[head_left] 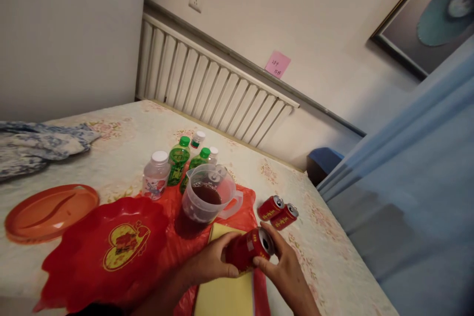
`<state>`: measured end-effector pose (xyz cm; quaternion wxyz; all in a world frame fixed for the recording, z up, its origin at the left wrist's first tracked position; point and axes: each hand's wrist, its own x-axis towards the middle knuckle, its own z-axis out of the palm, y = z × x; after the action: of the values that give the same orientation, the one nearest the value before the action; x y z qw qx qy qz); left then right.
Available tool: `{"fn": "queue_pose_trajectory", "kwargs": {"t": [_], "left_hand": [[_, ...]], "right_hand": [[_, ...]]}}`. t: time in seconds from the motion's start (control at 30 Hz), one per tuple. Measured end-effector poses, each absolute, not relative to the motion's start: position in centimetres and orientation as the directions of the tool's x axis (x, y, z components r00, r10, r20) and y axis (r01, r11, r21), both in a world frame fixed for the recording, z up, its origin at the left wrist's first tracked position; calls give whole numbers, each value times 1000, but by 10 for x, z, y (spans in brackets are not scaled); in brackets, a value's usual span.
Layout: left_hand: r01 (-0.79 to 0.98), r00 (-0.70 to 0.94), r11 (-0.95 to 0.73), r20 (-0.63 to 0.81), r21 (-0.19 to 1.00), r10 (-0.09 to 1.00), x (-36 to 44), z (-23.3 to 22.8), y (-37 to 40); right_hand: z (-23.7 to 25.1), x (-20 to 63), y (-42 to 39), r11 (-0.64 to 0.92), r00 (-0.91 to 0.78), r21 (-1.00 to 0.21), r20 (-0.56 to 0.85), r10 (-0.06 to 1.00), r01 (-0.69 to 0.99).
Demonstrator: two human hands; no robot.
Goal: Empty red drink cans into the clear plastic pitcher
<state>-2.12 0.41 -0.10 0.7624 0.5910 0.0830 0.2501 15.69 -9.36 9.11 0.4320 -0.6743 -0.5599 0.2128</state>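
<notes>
Both hands bare: left hand (213, 260) & right hand (285, 269), no rings, gloves or watch visible. Forearms bare too, no sleeves in shot. Short nails. Dark patch at bottom edge, unclear.

Pink note (277, 63) on the wall carries handwriting, too small to read. Yellow characters on the red cans (277, 211), illegible too.

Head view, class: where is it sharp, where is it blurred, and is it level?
Head view: sharp on the red can held by the left hand and right hand; the blue fabric at right is soft and blurred; the table and radiator run tilted; lighting is dim and warm.
</notes>
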Motion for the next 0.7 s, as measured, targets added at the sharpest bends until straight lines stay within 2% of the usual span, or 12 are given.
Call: {"fn": "queue_pose_trajectory", "kwargs": {"t": [0.13,0.37,0.7], "left_hand": [[-213,861,223,74,951,504,-26,7,2],[-235,845,285,51,929,532,-29,8,-1],[-212,825,179,78,961,559,-37,7,-3]], "right_hand": [[92,140,-94,12,238,-779,207,949,627],[91,127,-94,17,180,-724,195,964,689],[82,118,-94,0,168,-749,150,974,663]]}}
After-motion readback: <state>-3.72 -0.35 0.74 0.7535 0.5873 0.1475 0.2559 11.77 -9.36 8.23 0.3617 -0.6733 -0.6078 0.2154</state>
